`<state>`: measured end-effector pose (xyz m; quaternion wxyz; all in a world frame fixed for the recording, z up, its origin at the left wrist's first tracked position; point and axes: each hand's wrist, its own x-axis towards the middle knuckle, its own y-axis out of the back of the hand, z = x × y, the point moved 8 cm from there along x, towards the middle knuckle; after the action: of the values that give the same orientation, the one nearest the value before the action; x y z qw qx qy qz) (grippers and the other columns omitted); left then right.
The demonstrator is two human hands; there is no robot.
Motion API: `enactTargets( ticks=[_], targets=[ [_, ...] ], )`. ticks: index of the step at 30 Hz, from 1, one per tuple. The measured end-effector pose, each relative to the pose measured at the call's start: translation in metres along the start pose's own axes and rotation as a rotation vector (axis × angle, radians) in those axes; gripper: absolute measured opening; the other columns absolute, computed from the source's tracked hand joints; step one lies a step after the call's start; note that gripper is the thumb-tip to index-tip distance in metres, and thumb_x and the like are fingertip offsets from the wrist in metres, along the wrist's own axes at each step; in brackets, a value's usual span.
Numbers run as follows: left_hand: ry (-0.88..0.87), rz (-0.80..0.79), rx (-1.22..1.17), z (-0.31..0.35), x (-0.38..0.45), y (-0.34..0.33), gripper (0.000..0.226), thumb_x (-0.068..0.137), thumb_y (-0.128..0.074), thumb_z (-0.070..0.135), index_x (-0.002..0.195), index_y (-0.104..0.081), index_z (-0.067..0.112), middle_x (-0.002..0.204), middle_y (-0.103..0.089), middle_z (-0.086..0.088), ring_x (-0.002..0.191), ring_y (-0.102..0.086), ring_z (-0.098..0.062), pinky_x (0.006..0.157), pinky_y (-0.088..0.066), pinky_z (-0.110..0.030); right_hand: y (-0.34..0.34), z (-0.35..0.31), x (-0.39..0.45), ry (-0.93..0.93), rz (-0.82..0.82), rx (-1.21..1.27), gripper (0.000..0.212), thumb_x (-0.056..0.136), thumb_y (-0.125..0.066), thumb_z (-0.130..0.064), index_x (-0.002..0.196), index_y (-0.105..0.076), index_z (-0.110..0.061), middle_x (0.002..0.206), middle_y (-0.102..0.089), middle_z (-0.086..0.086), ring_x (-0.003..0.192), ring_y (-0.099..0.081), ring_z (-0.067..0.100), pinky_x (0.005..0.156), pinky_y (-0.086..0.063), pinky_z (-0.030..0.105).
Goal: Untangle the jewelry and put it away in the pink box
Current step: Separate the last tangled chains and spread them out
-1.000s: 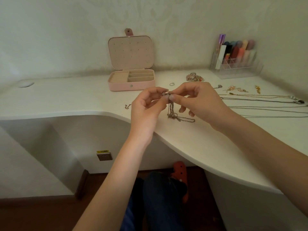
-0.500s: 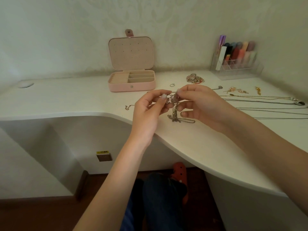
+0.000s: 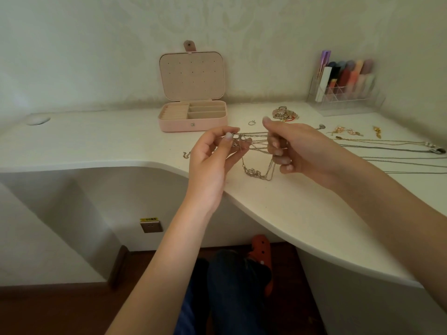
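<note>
A tangle of thin silver chains (image 3: 256,143) is stretched between my two hands above the white desk. My left hand (image 3: 212,155) pinches the knotted end with thumb and fingers. My right hand (image 3: 295,148) grips the other strands, fingers curled round them. Loops of chain (image 3: 258,174) hang down and touch the desk. The pink box (image 3: 193,122) stands open behind my hands, lid upright, its compartments bare.
Straightened necklaces (image 3: 391,151) lie across the desk at right, with gold earrings (image 3: 346,131), a ring (image 3: 252,122), a bracelet pile (image 3: 284,113) and a short chain piece (image 3: 186,155). A clear organizer (image 3: 346,93) stands back right. The curved desk edge (image 3: 266,213) runs below my hands.
My hands have pulled apart, spreading the tangled chains into several taut strands between them. The hanging loops have opened wider above the desk.
</note>
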<state>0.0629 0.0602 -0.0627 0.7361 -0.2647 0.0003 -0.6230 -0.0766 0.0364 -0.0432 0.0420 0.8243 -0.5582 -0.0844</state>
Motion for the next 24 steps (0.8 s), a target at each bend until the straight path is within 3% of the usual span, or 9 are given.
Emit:
enactTargets(
  ticks=[5,10,14,18,24],
  targets=[
    [0.007,-0.017,-0.001,0.002,-0.002,-0.003,0.021,0.098,-0.045,0.002,0.092,-0.064,0.008,0.073,-0.056,-0.003,0.062,-0.057,-0.008,0.066,-0.054,-0.023,0.006,-0.004,0.002,0.065,0.070,0.011,0.059,0.093,-0.054,-0.043,0.041,-0.044,-0.017,0.070,-0.063,-0.001,0.057,-0.052,0.011,0.057,-0.040,0.025],
    [-0.034,0.005,0.144,0.007,-0.006,-0.006,0.019,0.097,-0.049,0.004,0.091,-0.064,0.011,0.078,-0.056,-0.002,0.055,-0.052,-0.008,0.042,-0.038,-0.017,0.000,-0.012,0.000,0.151,0.032,0.133,0.060,0.093,-0.056,-0.027,0.034,-0.051,-0.020,0.062,-0.062,0.002,0.063,-0.060,0.014,0.064,-0.047,0.022],
    [-0.042,0.015,0.164,0.008,-0.008,-0.005,0.017,0.097,-0.049,0.006,0.092,-0.064,0.012,0.069,-0.053,0.007,0.045,-0.042,-0.006,0.035,-0.028,-0.016,-0.002,-0.005,0.000,0.080,0.005,0.143,0.033,0.090,-0.062,-0.024,0.060,-0.052,-0.015,0.052,-0.054,0.001,0.038,-0.047,0.009,0.041,-0.038,0.018],
    [-0.041,0.005,0.209,0.009,-0.009,-0.006,0.016,0.098,-0.049,0.007,0.093,-0.063,0.013,0.057,-0.052,0.012,0.041,-0.040,-0.005,0.036,-0.028,-0.016,-0.011,0.002,-0.002,0.030,-0.119,-0.006,0.025,0.088,-0.062,-0.034,0.090,-0.064,-0.009,0.052,-0.048,0.000,0.033,-0.034,0.006,0.039,-0.028,0.017],
    [-0.050,0.015,0.307,0.011,-0.010,-0.008,0.017,0.097,-0.051,0.011,0.090,-0.064,0.020,0.071,-0.057,0.006,0.038,-0.046,-0.004,0.037,-0.031,-0.016,-0.011,-0.004,-0.004,0.092,-0.131,-0.167,0.024,0.085,-0.062,-0.037,0.087,-0.074,-0.017,0.048,-0.037,-0.005,0.037,-0.027,0.009,0.045,-0.019,0.024]
  ],
)
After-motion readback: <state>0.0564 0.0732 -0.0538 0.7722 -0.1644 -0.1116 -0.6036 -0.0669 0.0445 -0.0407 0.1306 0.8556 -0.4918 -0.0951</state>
